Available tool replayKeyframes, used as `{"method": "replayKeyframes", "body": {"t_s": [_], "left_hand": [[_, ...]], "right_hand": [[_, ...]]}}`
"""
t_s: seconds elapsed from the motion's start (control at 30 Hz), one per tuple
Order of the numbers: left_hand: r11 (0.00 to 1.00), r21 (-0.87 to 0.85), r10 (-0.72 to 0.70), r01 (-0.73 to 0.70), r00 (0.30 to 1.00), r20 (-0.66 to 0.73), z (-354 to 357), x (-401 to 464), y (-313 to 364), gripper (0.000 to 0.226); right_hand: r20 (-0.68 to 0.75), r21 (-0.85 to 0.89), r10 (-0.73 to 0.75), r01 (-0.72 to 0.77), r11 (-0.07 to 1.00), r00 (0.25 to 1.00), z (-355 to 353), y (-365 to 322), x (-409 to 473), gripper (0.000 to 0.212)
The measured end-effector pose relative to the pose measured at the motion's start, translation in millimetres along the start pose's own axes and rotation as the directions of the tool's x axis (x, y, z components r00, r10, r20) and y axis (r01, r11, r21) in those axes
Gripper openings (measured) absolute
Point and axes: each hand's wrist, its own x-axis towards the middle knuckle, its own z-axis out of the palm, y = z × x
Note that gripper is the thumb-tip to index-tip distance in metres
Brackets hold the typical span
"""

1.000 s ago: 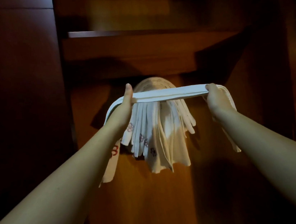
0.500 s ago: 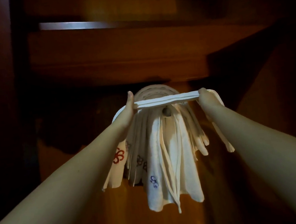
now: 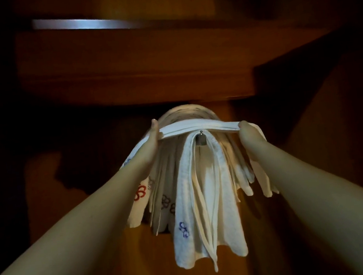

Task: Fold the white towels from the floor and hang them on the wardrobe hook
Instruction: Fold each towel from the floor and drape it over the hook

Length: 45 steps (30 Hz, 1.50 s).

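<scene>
Both arms reach up to the wardrobe wall. Between my hands a folded white towel (image 3: 197,127) is stretched flat as a narrow band. My left hand (image 3: 151,141) grips its left end, my right hand (image 3: 250,134) grips its right end. The band sits just above the small metal hook (image 3: 201,137), whose tip shows right under it. Several folded white towels (image 3: 197,195) with red, grey and blue flower embroidery hang draped over the hook in a bunch. The loose ends of the held towel drop behind both wrists.
A wooden shelf (image 3: 133,58) juts out just above the hook, with a pale metal strip (image 3: 89,24) along its top edge. The brown wardrobe panel (image 3: 145,257) runs down below the towels. Deep shadow fills the left and right sides.
The view has closed in on the hook. The stretched towel has come down from in front of the bunch to just over the hook tip, and my hands have drawn slightly closer together.
</scene>
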Motion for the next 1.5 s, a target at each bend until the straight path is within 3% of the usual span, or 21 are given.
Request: {"method": "replayKeyframes", "body": {"t_s": [0.13, 0.3, 0.4, 0.47, 0.57, 0.63, 0.67, 0.73, 0.83, 0.97, 1.07, 1.27, 1.4, 1.5], "left_hand": [[0.996, -0.075, -0.043, 0.039, 0.998, -0.044, 20, -13, -8, 0.074], [0.982, -0.177, -0.089, 0.067, 0.989, -0.121, 20, -30, -29, 0.053], [0.919, -0.372, -0.154, 0.133, 0.988, -0.027, 18, -48, -50, 0.070], [0.896, -0.424, -0.163, 0.131, 0.986, -0.040, 15, -60, -63, 0.080], [0.866, -0.488, -0.195, 0.113, 0.973, -0.122, 9, -76, -76, 0.068], [0.840, -0.522, -0.273, 0.144, 0.946, -0.178, 5, -87, -86, 0.064], [0.831, -0.529, -0.304, 0.173, 0.937, -0.171, 2, -94, -92, 0.073], [0.819, -0.513, -0.357, 0.258, 0.928, -0.103, 2, -107, -108, 0.102], [0.741, -0.507, -0.491, 0.441, 0.870, 0.039, 12, -125, -135, 0.109], [0.654, -0.352, -0.673, 0.670, 0.727, 0.133, 28, -152, -154, 0.101], [0.666, -0.251, -0.711, 0.702, 0.700, 0.070, 30, -174, -147, 0.090], [0.780, -0.081, -0.625, 0.621, 0.780, -0.033, 18, -215, -117, 0.042], [0.862, 0.205, -0.461, 0.464, 0.885, -0.064, 1, -251, -102, 0.047], [0.848, 0.424, -0.345, 0.320, 0.939, -0.019, -3, -285, -87, 0.046]], "right_hand": [[-0.068, 0.002, 0.045, -0.045, 0.999, 0.997, -9, 17, -4, 0.042], [-0.018, 0.016, 0.122, -0.122, 0.992, 0.992, -6, 33, -16, 0.046], [-0.008, 0.058, 0.154, -0.153, 0.987, 0.988, -4, 39, -25, 0.039], [-0.011, 0.074, 0.162, -0.161, 0.984, 0.987, -5, 42, -30, 0.036], [-0.016, 0.048, 0.169, -0.168, 0.985, 0.985, -4, 49, -36, 0.034], [0.031, 0.035, 0.222, -0.223, 0.974, 0.975, 1, 57, -43, 0.041], [0.071, 0.033, 0.256, -0.259, 0.965, 0.964, 4, 63, -47, 0.047], [0.149, 0.011, 0.303, -0.308, 0.951, 0.941, 8, 77, -56, 0.057], [0.234, -0.119, 0.317, -0.297, 0.948, 0.919, 7, 92, -78, 0.072], [0.269, -0.346, 0.290, -0.189, 0.919, 0.919, -4, 103, -105, 0.072], [0.222, -0.473, 0.285, -0.152, 0.868, 0.933, -17, 104, -123, 0.073], [0.247, -0.663, 0.271, -0.042, 0.747, 0.930, -47, 99, -179, 0.065], [0.308, -0.703, 0.246, 0.046, 0.709, 0.919, -68, 96, -230, 0.059], [0.326, -0.732, 0.225, 0.094, 0.675, 0.918, -88, 95, -279, 0.053]]}}
